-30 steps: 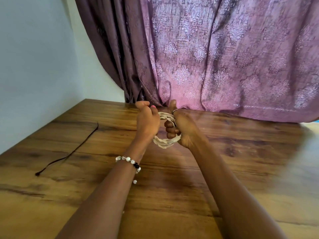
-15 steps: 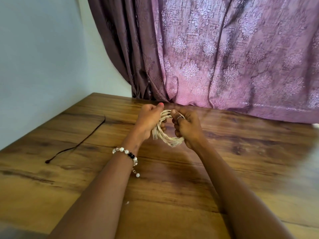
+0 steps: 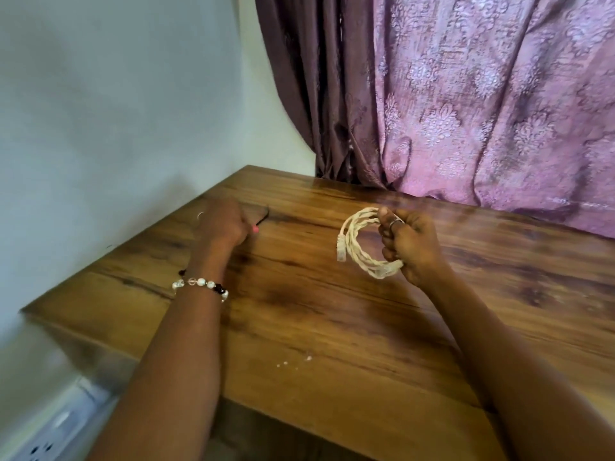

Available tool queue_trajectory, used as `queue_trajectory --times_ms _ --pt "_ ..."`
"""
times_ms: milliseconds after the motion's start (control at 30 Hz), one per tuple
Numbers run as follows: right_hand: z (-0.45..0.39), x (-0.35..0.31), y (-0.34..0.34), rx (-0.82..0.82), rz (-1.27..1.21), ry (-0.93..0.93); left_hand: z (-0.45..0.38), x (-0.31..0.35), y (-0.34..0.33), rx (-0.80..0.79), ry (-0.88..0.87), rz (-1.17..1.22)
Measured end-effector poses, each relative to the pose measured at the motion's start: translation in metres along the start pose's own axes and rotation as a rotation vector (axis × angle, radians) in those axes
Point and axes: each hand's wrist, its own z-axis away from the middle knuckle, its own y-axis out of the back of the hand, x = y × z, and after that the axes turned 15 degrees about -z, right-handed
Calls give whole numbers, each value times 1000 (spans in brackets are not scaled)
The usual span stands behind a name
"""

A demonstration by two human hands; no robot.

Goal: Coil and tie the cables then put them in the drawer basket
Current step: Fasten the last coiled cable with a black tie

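A cream braided cable (image 3: 361, 242), already wound into a small round coil, is gripped in the right hand (image 3: 411, 247) above the glossy wood-grain worktop (image 3: 332, 321). The left hand (image 3: 224, 224) curls around a thin dark tie string (image 3: 264, 216). Tying and storing remain; no drawer basket is visible.

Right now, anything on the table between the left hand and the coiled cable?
No. In the head view only bare wooden table lies between the left hand and the coiled cable held by the right hand.
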Motion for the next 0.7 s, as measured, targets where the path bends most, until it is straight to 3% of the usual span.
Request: queue_trajectory --times_ms 233,433,467,600,700 --pt "4 4 -5 -40 55 40 30 -14 17 -102 -39 -313" --pt "9 6 -4 -18 84 44 51 -8 20 -20 -137 -494" --pt "9 6 -4 -18 93 46 51 -7 20 -36 -143 -413" --pt "9 5 -2 -12 96 47 53 6 19 -265 -130 300" --pt "9 3 0 -10 109 50 63 25 19 -308 -239 527"
